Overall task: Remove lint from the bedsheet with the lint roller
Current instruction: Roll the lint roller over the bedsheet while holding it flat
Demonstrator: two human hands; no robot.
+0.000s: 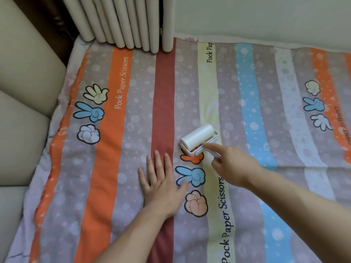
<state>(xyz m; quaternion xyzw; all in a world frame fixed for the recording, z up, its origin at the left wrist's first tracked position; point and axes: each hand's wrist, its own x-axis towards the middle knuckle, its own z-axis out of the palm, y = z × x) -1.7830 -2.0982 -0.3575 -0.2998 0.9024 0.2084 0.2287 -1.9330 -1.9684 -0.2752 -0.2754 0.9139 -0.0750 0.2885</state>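
Two bare forearms (pixel 133 234) reach in from the bottom edge over the sheet (pixel 117 168), a soft cotton-looking cloth printed in long stripes of orange, dark red, pale yellow, blue and spotted mauve, with lettering along some stripes. On the dark red stripe the left hand (pixel 161 185) lies palm down, its fingers straight and a little apart, the thumb reaching onto a blue cartoon scissors print (pixel 191 175). Just right of it, the right hand (pixel 231 164) grips the slim white handle (pixel 214 153) of the roller (pixel 198 137): the lower fingers are curled round the handle and the forefinger lies straight along it, its tip at the plastic frame. The roller is a smooth white cylinder in a white frame, resting on the sheet at the yellow stripe's left edge and partly covering an orange cartoon hand print (pixel 191 158). A peach fist print (pixel 195 204) sits beside the left wrist. Ribbed cream radiator (pixel 121 21) tubes stand at the sheet's far edge, beside a plain pale wall (pixel 266 16). Puffy beige cushions (pixel 24 73) with a smooth, leather-like skin line the left side.
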